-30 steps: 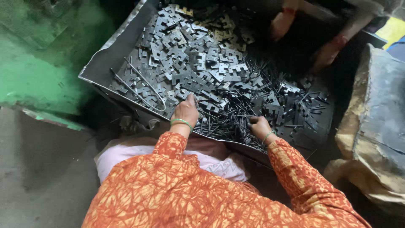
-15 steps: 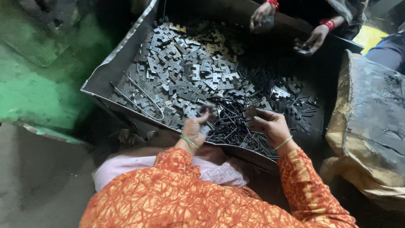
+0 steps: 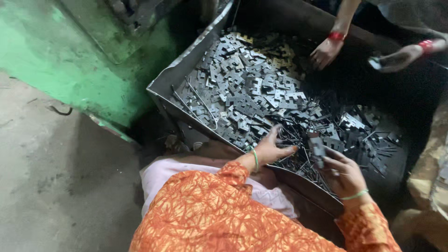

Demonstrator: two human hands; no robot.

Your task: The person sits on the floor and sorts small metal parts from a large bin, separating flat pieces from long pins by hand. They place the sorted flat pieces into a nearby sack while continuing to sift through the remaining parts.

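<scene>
We find the right hand (image 3: 343, 175) pinching a small stack of flat grey stamped metal pieces (image 3: 318, 150) between thumb and fingers, the stack standing upright just above the near edge of the heap. The left hand (image 3: 270, 149) is spread, palm down, fingers resting on or just over the dark loose pieces just left of the stack; it grips nothing that we can see.

In our judgement the step in hand is gathering: flat pieces are being collected from the heap into the stack. We judge the next move calls for the free fingers to close on one more piece lying flat nearby and bring it square against the stack.

Both hands work at the near right part of a large grey sheet-metal tray (image 3: 164, 91). A heap of pale notched metal stampings (image 3: 247, 86) fills its far left; darker thin strips (image 3: 364, 140) lie tangled to the right of the hands.

At the far right, another person's two hands (image 3: 326, 52), each with a red wristband, reach into the tray; one (image 3: 396, 58) holds a small pale object, too blurred to identify.

A green-painted surface (image 3: 56, 60) and bare concrete floor (image 3: 51, 186) lie to the left.
</scene>
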